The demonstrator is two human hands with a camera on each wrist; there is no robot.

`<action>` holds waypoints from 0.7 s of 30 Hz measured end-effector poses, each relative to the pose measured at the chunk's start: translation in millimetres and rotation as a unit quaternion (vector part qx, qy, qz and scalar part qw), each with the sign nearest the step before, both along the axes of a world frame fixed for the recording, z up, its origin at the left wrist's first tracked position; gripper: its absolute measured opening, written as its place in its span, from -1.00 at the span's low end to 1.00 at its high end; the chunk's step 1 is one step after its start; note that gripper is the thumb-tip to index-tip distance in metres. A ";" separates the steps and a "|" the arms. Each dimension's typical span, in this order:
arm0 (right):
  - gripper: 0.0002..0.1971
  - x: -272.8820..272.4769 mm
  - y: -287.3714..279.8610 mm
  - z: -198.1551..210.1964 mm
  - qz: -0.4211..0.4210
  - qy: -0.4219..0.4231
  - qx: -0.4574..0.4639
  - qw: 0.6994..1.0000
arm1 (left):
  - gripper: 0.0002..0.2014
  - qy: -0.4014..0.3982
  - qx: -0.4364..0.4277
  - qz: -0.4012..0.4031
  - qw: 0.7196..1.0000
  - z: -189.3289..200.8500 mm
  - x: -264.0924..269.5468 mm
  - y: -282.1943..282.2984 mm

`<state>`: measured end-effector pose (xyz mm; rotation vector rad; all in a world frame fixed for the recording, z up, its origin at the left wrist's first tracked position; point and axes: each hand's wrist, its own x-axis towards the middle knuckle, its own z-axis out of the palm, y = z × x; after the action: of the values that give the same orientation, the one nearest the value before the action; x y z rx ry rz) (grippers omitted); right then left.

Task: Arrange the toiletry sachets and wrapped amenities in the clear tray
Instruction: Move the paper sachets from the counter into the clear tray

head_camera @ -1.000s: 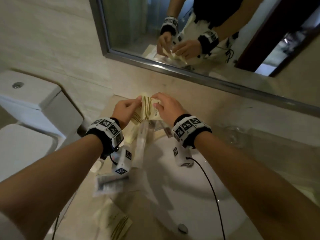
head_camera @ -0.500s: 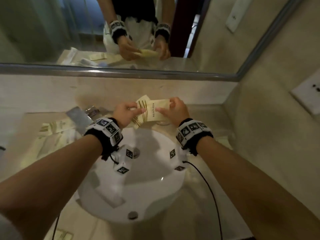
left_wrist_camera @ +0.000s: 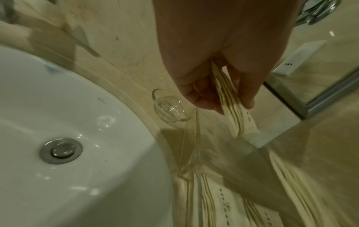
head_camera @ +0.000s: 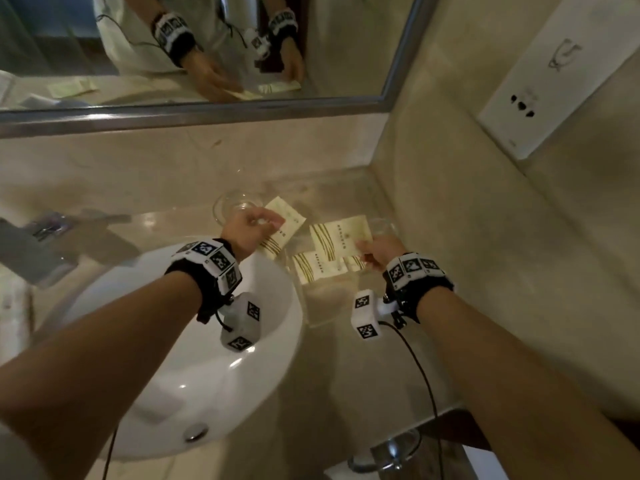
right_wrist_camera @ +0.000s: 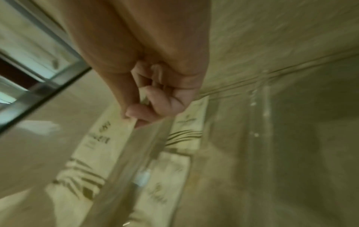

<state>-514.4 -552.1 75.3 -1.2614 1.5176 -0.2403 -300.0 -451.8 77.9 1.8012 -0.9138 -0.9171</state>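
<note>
The clear tray stands on the counter right of the basin, with cream gold-striped sachets lying flat in it. My left hand pinches one cream sachet between thumb and fingers above the tray's far left corner; in the left wrist view the left hand holds that sachet edge-on above the tray rim. My right hand pinches a second sachet by its corner over the tray's far end. The right wrist view is blurred; there the right hand grips its sachet.
A white round basin fills the lower left, with the faucet behind it. A small glass dish sits by the tray's far left corner. The side wall with a socket plate is close on the right, the mirror ahead.
The hands held the sachets together in front of me; they have moved right over the tray and apart, each with one sachet. The head view swung from the left counter to the right.
</note>
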 end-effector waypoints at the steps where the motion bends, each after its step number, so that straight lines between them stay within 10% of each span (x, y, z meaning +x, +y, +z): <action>1: -0.75 -8.8 -1.8 -4.9 0.019 0.036 0.024 0.999 | -0.84 0.004 0.007 0.000 1.000 -2.8 -1.9 -1.1; 5: -0.66 -25.7 -3.6 -26.1 0.090 0.140 0.086 0.982 | -0.87 0.031 0.036 0.020 0.999 -12.7 -4.4 -3.0; 17: -0.86 31.1 8.8 -67.3 -0.056 -0.033 0.156 0.986 | -0.77 0.053 0.036 0.070 0.996 -27.0 2.2 4.4; 21: -0.50 30.1 13.8 -69.9 -0.100 -0.066 0.104 0.987 | -0.77 0.057 0.041 0.061 0.996 -27.5 1.4 6.3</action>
<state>-484.3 -538.3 5.4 -0.9110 1.5127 -0.2831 -298.6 -445.5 50.5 1.8329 -0.6959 -0.9801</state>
